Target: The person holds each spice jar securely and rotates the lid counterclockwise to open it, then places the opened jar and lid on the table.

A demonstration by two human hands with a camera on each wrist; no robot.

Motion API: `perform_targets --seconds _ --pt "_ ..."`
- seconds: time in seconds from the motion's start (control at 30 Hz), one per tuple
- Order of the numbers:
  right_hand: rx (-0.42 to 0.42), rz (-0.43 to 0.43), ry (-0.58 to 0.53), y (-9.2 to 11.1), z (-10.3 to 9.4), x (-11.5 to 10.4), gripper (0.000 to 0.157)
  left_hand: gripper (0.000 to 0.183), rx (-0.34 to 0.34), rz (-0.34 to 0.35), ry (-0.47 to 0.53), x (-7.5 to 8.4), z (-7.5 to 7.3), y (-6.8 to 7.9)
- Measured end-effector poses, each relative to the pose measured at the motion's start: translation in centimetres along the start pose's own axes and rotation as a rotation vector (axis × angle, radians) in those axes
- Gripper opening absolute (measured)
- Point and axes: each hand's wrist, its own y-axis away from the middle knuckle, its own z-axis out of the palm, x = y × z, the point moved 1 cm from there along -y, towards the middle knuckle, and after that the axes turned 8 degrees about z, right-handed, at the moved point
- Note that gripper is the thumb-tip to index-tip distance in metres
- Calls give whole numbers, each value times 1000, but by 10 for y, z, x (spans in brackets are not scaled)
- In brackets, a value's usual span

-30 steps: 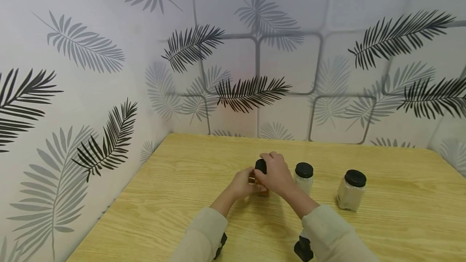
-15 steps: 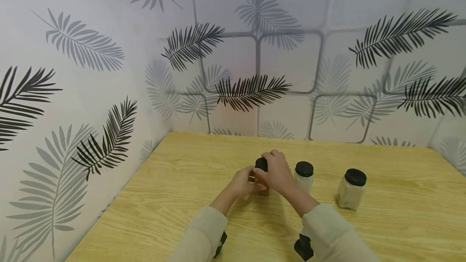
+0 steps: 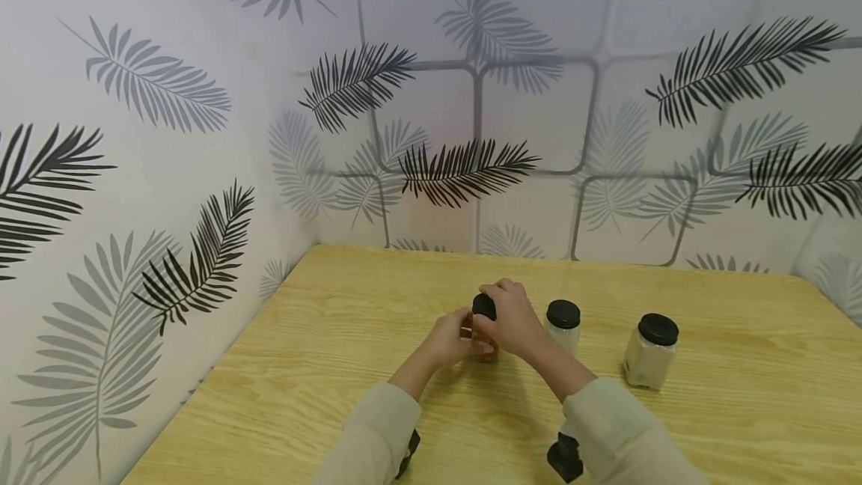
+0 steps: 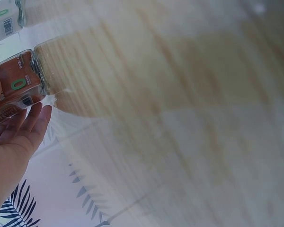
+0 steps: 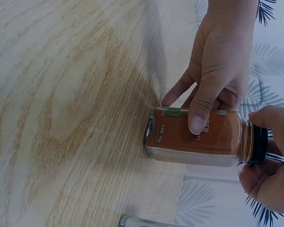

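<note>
Two Hands Share a Capped Jar at the Worktop

A left hand and a right hand meet on a jar of reddish powder, upright at the worktop. Its black lid is on the neck, where glass shows below the rim; the lid work looks under way, with letting go not yet done. The left fingers wrap the glass body, thumb against the front face. The right fingers grip the lid from opposite sides, so the jar sits between both grasps. Just beside them, on the right, stands a second jar, capped, partly behind the right forearm. Well apart, farther right, is a third capped jar. Behind rises a leaf-patterned wall.
</note>
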Motion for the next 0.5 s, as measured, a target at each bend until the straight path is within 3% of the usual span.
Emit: perform_targets --seconds 0.5 --pt "-100 -68 2 1 -6 1 44 49 -5 -5 1 1 -1 1"
